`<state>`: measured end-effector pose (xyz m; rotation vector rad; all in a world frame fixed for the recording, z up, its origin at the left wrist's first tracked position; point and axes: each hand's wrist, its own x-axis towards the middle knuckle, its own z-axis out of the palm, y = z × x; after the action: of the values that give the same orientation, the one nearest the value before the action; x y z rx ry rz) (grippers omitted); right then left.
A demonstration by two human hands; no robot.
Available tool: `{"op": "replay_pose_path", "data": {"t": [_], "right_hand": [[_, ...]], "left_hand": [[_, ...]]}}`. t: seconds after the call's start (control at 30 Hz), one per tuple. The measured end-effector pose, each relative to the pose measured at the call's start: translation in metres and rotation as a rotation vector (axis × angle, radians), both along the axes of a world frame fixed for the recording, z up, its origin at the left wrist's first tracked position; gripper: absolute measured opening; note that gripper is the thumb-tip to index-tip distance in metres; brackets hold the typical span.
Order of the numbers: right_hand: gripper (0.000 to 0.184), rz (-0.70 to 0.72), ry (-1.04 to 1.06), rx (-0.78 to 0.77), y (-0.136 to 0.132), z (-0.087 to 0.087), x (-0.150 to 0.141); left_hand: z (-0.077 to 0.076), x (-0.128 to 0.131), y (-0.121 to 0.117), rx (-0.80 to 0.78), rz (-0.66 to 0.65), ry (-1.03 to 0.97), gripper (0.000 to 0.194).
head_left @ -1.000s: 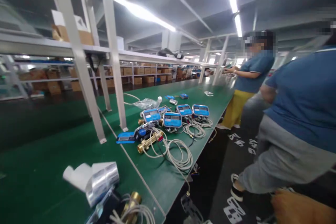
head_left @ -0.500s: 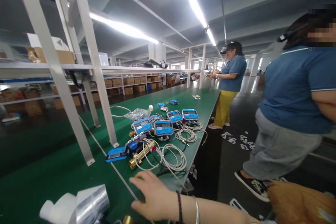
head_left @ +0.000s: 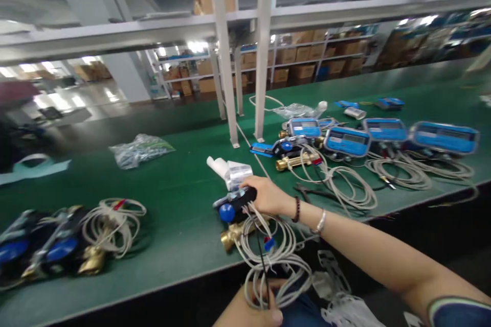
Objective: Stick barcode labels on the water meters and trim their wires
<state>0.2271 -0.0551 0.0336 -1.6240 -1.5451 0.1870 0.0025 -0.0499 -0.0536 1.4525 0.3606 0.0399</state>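
Observation:
My right hand (head_left: 267, 195), with its wrist bracelets, is closed on the black body of a meter unit (head_left: 245, 198) that has a blue round part. Under this body a brass pipe fitting (head_left: 232, 235) rests at the bench's front edge. My left hand (head_left: 255, 307) is low in the view, below that edge, with its fingers closed on a coiled grey cable (head_left: 293, 286). A thin black cable runs down into the same fingers. Just behind the unit lie white rolls (head_left: 224, 167) and a shiny film roll (head_left: 238, 172).
To the right stand several blue-faced meters (head_left: 347, 140) with coiled cables. More black units (head_left: 61, 245) with brass fittings lie at the left. A plastic bag (head_left: 141, 150) and a teal strip (head_left: 34, 167) are farther back. White posts (head_left: 263, 61) carry a shelf above the green bench.
My view has swung left and down. My right hand, open and empty over the bench before, now grips the meter unit. My left hand has come into view with the cable coil.

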Motion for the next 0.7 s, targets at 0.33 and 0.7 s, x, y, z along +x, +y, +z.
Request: {"op": "replay_pose_path", "data": {"t": [0.33,0.7], "right_hand": [[0.056,-0.227,0.600,0.311,0.011,0.022,-0.019],[0.039,0.378,0.195,0.594,0.044,0.039,-0.055]], "left_hand": [[0.073,-0.057,0.056,0.567,0.523,-0.001,0.010],[0.093,-0.024,0.154,0.578,0.864,-0.240,0.036]]}}
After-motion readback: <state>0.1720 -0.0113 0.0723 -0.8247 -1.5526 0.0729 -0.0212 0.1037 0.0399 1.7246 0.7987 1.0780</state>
